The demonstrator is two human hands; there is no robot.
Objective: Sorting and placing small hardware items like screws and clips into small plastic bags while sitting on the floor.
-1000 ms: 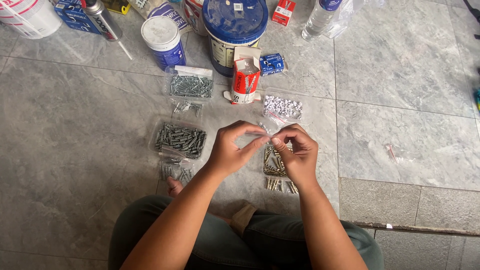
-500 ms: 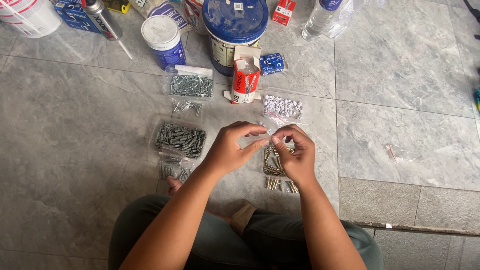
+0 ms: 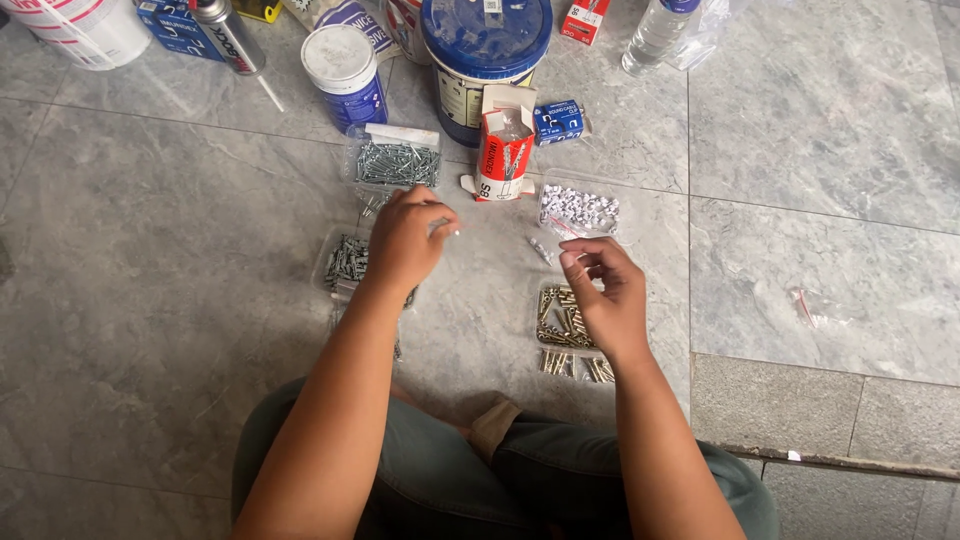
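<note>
The left hand [image 3: 408, 240] hovers over the floor [image 3: 170, 250], fingertips pinched together on something tiny and pale at about the thumb tip; what it is I cannot tell. It sits between two clear trays: the tray of grey screws [image 3: 397, 163] lies just beyond it, away from the person, and a second tray of dark screws [image 3: 345, 262] lies just under its wrist, partly hidden by the forearm. The far tray's long axis runs left to right across the view, and the left hand is much the nearer to it.

The right hand [image 3: 610, 295] is held above the tray of brass-coloured screws [image 3: 562, 318], fingers curled loosely with thumb and forefinger close; whether it holds anything cannot be told. A few more screws [image 3: 575, 367] lie loose on the floor just nearer the person. Beyond this hand sits a tray of small white pieces [image 3: 580, 210], and a little clear bag [image 3: 541, 249] lies on the floor between the two hands.

Behind the trays stand an open red-and-white carton [image 3: 503, 150], a small blue box [image 3: 558, 120], a blue-lidded bucket [image 3: 486, 45], a white-lidded can [image 3: 345, 70], a spray can [image 3: 228, 38] and a clear bottle [image 3: 655, 35]. Nothing stands between the left hand and the far tray.
</note>
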